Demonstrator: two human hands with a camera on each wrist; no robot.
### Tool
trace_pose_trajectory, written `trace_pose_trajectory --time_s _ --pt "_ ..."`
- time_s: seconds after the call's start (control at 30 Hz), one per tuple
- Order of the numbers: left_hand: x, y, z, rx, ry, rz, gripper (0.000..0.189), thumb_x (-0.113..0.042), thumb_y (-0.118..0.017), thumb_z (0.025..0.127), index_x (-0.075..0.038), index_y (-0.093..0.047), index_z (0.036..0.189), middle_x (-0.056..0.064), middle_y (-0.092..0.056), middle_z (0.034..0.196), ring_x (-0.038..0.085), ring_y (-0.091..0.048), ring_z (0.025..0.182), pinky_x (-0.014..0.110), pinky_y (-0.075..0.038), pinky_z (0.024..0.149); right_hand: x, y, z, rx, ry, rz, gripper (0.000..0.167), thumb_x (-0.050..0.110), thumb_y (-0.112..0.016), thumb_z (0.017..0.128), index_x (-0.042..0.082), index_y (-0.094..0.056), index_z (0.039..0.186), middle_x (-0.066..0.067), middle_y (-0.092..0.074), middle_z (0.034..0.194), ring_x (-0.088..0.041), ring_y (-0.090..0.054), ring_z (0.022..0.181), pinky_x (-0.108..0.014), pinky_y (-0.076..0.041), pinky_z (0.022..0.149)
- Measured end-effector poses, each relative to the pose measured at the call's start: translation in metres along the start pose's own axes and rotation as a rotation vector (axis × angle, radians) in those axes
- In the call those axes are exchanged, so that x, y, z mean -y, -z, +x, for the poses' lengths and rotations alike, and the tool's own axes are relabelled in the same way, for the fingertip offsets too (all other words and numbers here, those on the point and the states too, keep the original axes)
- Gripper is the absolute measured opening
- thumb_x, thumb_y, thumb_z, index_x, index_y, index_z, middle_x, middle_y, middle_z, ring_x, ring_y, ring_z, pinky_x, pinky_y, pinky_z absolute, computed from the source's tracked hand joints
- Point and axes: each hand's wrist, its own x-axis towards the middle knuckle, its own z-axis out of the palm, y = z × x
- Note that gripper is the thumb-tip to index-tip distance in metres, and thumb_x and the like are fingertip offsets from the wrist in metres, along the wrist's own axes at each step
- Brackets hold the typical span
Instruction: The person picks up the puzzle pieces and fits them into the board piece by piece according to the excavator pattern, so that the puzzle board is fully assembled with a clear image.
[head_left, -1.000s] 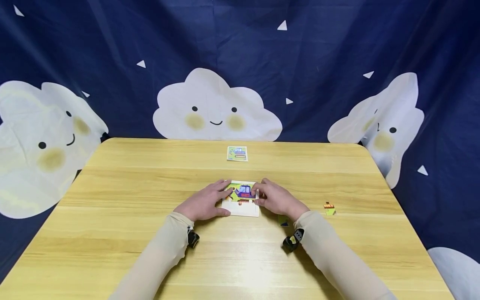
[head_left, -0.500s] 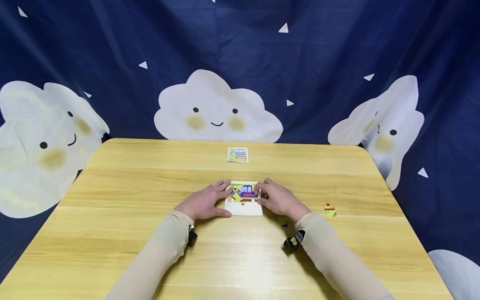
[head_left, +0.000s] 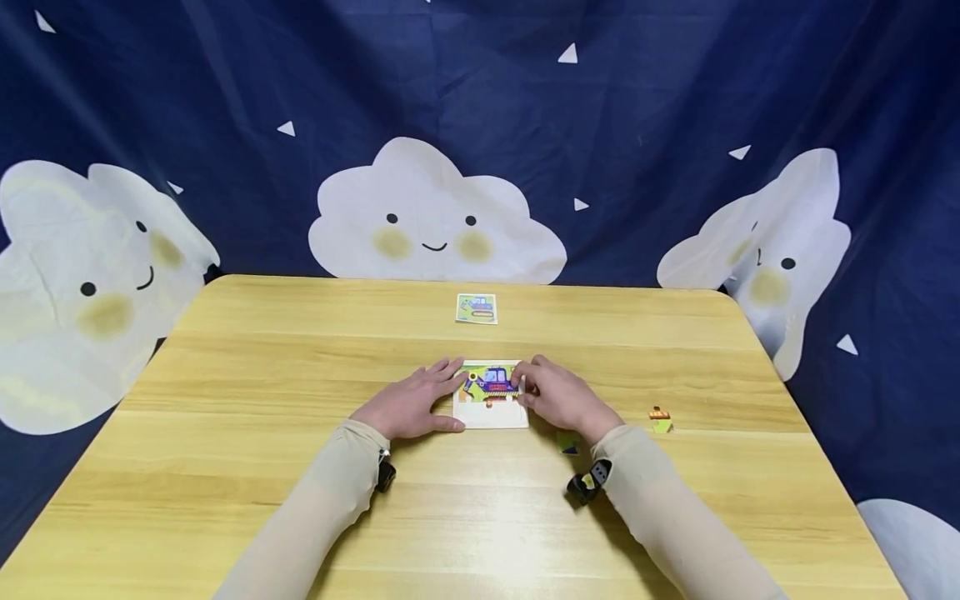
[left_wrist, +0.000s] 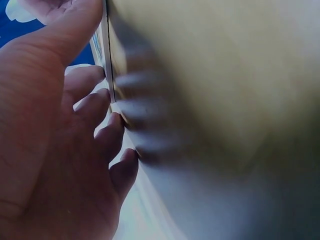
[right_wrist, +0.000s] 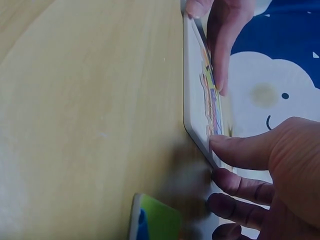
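A white puzzle board (head_left: pixel 491 417) lies on the table; its far part carries joined jigsaw pieces (head_left: pixel 495 383) showing a purple digger, and its near strip is bare white. My left hand (head_left: pixel 412 404) rests at the board's left side, fingers outstretched onto its far left corner and thumb by the near left corner. At the right side, my right hand (head_left: pixel 562 400) has thumb and index finger curled around a puzzle piece at the picture's right end, mostly hidden by the fingers. The right wrist view shows the thumb (right_wrist: pixel 240 150) on the picture's edge, other fingers beside the board.
A small picture card (head_left: pixel 476 308) of the digger lies beyond the board. One loose green and blue puzzle piece (right_wrist: pixel 160 220) is under the right wrist. Farther right lies a loose orange and green puzzle piece (head_left: pixel 660 419). A cloud-printed blue curtain (head_left: pixel 630 83) hangs behind the table.
The puzzle board has slid slightly to the right, with my right hand shifting a little the same way. My left hand stays nearly in place. The loose pieces have not moved.
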Motion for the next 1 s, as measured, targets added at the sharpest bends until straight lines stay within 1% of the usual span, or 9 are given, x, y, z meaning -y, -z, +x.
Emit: trace_pose_trajectory --time_s 0.2,0.4,0.57,0.73,0.87,1.0 --pt "0.0 0.0 -0.002 -0.016 -0.02 -0.009 0.082 -0.049 -0.065 0.092 -0.009 -0.03 0.154 0.009 -0.016 0.162 0.032 -0.013 0.147 0.05 -0.015 0.117 0.001 0.0 -0.001 -0.003 0.004 0.008 0.017 0.013 -0.07 0.092 0.017 -0.065 0.108 0.002 -0.051 0.091 -0.015 -0.053 0.077 -0.036 -0.05 0.069" --pt "0.0 -0.001 -0.001 -0.009 -0.015 -0.016 0.083 -0.049 -0.064 0.092 -0.007 -0.029 0.155 0.009 -0.015 0.162 0.032 -0.012 0.147 0.049 -0.013 0.118 0.001 0.0 -0.002 -0.006 0.012 0.006 0.017 0.013 -0.07 0.092 0.016 -0.064 0.108 0.002 -0.052 0.091 -0.015 -0.054 0.077 -0.037 -0.05 0.069" --pt "0.001 0.001 -0.001 -0.003 -0.025 -0.028 0.083 -0.049 -0.063 0.092 -0.005 -0.029 0.154 0.011 -0.016 0.162 0.033 -0.012 0.147 0.051 -0.013 0.117 0.0 -0.001 -0.002 -0.011 0.01 0.001 0.016 0.013 -0.07 0.092 0.016 -0.064 0.107 0.002 -0.052 0.091 -0.015 -0.054 0.077 -0.037 -0.051 0.07" --pt "0.001 0.002 -0.001 0.01 -0.019 -0.034 0.084 -0.049 -0.064 0.092 -0.006 -0.029 0.154 0.01 -0.015 0.162 0.032 -0.011 0.147 0.05 -0.013 0.118 -0.001 0.003 -0.005 0.012 0.029 0.048 0.019 0.018 -0.07 0.093 0.014 -0.065 0.111 0.002 -0.053 0.093 -0.015 -0.054 0.08 -0.037 -0.05 0.072" --pt "0.002 0.001 -0.001 0.011 -0.011 -0.02 0.084 -0.05 -0.064 0.091 -0.008 -0.028 0.155 0.008 -0.014 0.162 0.031 -0.01 0.147 0.049 -0.012 0.118 -0.009 0.009 -0.015 0.007 0.039 0.071 0.02 0.022 -0.067 0.095 0.011 -0.067 0.112 0.004 -0.054 0.093 -0.013 -0.054 0.082 -0.036 -0.05 0.077" --pt "0.002 0.001 -0.001 0.011 -0.011 -0.012 0.085 -0.051 -0.064 0.091 -0.009 -0.028 0.155 0.007 -0.012 0.162 0.03 -0.01 0.147 0.048 -0.012 0.118 -0.018 0.017 -0.037 -0.017 -0.006 0.02 0.02 0.022 -0.071 0.092 0.011 -0.068 0.108 0.005 -0.055 0.091 -0.012 -0.053 0.081 -0.036 -0.05 0.076"
